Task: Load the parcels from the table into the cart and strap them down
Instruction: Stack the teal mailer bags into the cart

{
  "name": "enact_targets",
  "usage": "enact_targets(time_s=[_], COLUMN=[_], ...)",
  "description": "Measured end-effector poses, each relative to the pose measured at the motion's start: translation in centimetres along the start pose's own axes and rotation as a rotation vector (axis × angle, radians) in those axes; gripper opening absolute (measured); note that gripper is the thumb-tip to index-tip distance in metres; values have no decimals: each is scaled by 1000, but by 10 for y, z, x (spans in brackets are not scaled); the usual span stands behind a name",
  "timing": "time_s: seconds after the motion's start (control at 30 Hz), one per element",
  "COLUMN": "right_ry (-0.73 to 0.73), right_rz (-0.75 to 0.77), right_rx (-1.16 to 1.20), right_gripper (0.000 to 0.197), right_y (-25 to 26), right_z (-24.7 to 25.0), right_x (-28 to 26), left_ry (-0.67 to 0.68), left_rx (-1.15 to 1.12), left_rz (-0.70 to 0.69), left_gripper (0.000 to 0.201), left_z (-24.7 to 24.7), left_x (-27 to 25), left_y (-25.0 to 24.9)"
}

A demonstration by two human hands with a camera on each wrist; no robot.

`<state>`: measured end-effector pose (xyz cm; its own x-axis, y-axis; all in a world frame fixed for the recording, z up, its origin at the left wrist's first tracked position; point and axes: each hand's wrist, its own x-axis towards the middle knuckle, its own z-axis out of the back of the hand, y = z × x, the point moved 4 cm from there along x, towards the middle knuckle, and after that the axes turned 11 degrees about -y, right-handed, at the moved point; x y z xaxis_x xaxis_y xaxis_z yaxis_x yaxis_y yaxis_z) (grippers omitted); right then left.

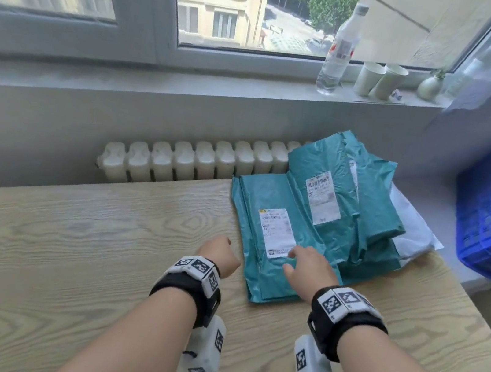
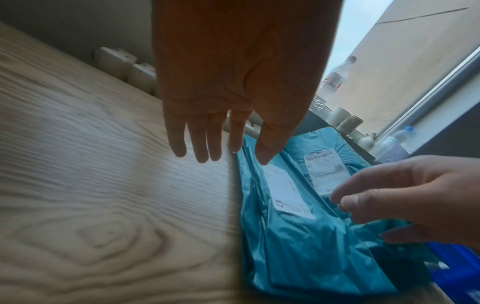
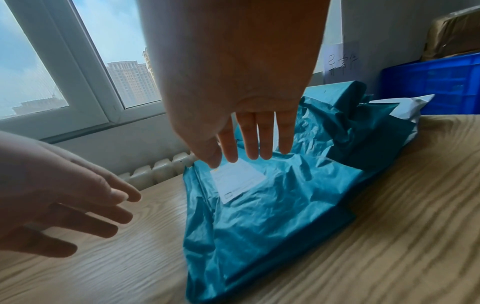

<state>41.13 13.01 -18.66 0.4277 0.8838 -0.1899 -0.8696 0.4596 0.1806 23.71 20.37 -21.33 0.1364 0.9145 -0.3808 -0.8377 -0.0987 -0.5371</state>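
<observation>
Teal parcels (image 1: pixel 280 223) under both hands; only right wrist shows handwritten sign (image 3: pixel 342 63).

The head view looks down from above the table (image 1: pixel 66 254) toward the window, while each wrist view sits low and close over it, all three sharing the teal parcel (image 1: pixel 277 197) by the radiator.

left grip (image 1: pixel 220 254): fingers straight, holding nothing | right grip (image 1: pixel 308 268): fingers extended, spread, empty | both forearms reaching forward
</observation>
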Motion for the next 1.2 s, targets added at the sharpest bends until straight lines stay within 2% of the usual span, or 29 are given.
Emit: enact_targets(time_s=[0.2, 0.33, 0.43, 0.73, 0.93, 1.0, 1.1, 1.13, 1.2], right_ry=[2, 28, 78, 187, 233, 268, 287, 291, 289], right_rz=[18, -2, -22, -71, -144, -144, -101, -90, -81], right_rx=[47, 95, 130, 293, 371, 389, 349, 327, 271], right_gripper=[41, 43, 47, 59, 64, 59, 39, 38, 42], right_y=[-23, -42, -50, -51, -56, -58, -59, -58, -58], right_z=[2, -3, -10, -31, -41, -47, -51, -51, -50], right_x=[48, 76, 92, 106, 110, 110, 109, 107, 105], left_ry=[-35, -29, -53, -105, -94, -85, -31, 1, 41], left_rx=[-57, -108, -159, -330, -343, -358, -444, -485, -585], left_rz=[118, 203, 257, 393, 404, 413, 463, 478, 499], left_gripper=[45, 53, 51, 58, 55, 49, 35, 35, 53], left_z=[-20, -40, -52, -67, -76, -75, -74, -74, -76], left_x=[29, 46, 57, 72, 67, 64, 59, 58, 58], left_y=[-18, -25, -27, -29, -12, -7, -5, -7, -11])
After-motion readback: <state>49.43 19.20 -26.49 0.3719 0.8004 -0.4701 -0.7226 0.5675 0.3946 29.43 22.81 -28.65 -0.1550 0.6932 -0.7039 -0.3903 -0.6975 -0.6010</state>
